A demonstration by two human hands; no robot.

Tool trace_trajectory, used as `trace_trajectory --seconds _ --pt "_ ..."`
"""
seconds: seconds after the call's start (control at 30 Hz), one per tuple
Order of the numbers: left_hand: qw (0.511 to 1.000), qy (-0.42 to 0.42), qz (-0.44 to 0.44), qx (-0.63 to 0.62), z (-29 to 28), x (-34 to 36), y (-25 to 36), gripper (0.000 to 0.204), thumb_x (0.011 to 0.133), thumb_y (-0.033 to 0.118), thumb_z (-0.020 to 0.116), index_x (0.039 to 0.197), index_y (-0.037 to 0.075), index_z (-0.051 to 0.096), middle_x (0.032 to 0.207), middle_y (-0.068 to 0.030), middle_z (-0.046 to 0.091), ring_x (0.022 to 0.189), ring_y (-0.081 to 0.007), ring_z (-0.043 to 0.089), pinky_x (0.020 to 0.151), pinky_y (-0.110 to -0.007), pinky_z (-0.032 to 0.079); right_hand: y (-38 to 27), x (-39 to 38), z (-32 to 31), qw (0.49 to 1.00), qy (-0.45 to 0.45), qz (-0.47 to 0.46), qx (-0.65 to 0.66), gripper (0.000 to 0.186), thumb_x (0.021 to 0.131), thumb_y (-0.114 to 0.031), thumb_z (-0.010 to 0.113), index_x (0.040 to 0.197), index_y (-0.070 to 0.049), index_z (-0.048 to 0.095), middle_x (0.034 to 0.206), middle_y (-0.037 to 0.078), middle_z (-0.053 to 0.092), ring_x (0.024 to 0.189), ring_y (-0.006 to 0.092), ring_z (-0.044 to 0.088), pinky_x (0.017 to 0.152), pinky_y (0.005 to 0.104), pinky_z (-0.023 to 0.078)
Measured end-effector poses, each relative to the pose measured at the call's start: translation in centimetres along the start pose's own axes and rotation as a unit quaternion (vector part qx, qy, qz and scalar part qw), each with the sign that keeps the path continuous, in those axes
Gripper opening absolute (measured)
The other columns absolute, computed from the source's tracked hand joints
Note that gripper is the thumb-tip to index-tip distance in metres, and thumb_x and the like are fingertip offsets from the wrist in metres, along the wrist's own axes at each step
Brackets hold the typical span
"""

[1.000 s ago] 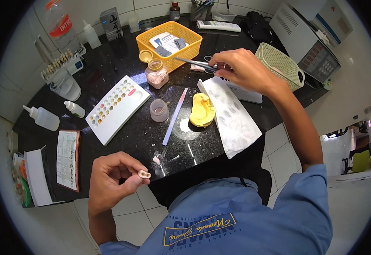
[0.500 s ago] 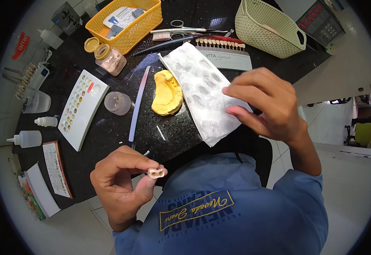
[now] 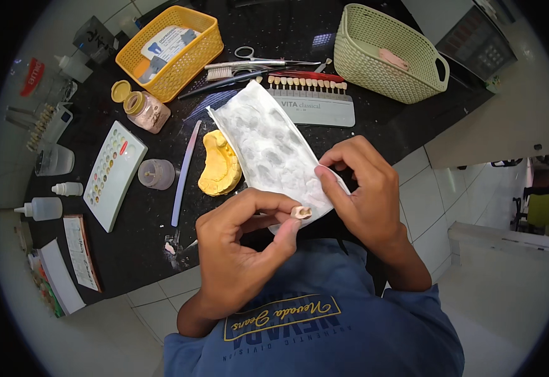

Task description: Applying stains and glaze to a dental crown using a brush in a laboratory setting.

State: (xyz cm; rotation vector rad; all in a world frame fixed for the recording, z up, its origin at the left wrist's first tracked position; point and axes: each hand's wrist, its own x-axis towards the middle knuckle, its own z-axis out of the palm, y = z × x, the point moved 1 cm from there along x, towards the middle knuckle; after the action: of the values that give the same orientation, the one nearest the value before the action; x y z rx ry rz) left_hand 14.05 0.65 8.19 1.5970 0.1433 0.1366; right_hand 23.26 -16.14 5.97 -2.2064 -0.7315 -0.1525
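Observation:
My left hand (image 3: 243, 242) pinches a small cream-pink dental bridge (image 3: 301, 213) between thumb and forefinger, its hollow underside showing. It hovers over the near end of a folded white paper towel (image 3: 274, 151) marked with grey smudges. At the towel's right edge, my right hand (image 3: 369, 191) is closed, thumb and forefinger gripping the paper. Left of the towel lies a yellow plaster dental model (image 3: 219, 164), touching or close to its edge. Farther left, a blue-handled brush (image 3: 186, 173) rests on the black worktop.
A white palette (image 3: 115, 177), a small cup (image 3: 156, 174) and an open powder jar (image 3: 147, 112) stand left. Behind are a yellow basket (image 3: 190, 69), scissors (image 3: 244, 53), a tooth shade guide (image 3: 312, 108) and a pale green basket (image 3: 400, 85). Pink residue (image 3: 170, 247) lies near the front edge.
My left hand has moved right and up with the dental bridge, to the towel's near end. My right hand has come down and closed on the towel's edge. The camera view has shifted slightly.

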Motion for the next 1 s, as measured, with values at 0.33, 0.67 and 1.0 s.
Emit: trace_trajectory --seconds 0.33,0.67,1.0 --pt "0.996 -0.008 -0.086 -0.028 1.1 0.9 -0.5 0.012 0.082 -0.007 0.065 0.094 -0.007 0.064 0.091 -0.0111 0.067 0.088 -0.0138 0.067 0.083 -0.026 0.056 0.2 1.4 -1.6 0.978 0.003 -0.104 0.180 0.018 0.076 0.009 0.069 0.092 0.002 0.066 0.087 0.013 0.070 0.077 0.0223 0.069 0.068 0.0287 0.054" --pt "0.996 0.001 -0.083 -0.034 1.0 1.1 -1.1 0.014 0.081 -0.005 0.068 0.095 -0.007 0.066 0.089 -0.0104 0.070 0.083 -0.0134 0.069 0.078 -0.026 0.057 0.6 1.6 -1.0 0.952 -0.049 -0.209 0.221 0.026 0.077 0.009 0.069 0.101 0.003 0.062 0.086 0.016 0.071 0.079 0.0264 0.070 0.067 0.0324 0.058" --pt "0.998 0.003 -0.067 -0.021 0.9 1.1 -1.2 0.016 0.079 -0.004 0.069 0.095 -0.006 0.065 0.087 -0.0100 0.069 0.082 -0.0127 0.069 0.076 -0.025 0.058 0.4 1.6 -1.2 0.946 -0.075 -0.259 0.180 0.023 0.082 0.004 0.067 0.103 0.003 0.060 0.082 0.016 0.071 0.081 0.0272 0.070 0.070 0.0342 0.058"
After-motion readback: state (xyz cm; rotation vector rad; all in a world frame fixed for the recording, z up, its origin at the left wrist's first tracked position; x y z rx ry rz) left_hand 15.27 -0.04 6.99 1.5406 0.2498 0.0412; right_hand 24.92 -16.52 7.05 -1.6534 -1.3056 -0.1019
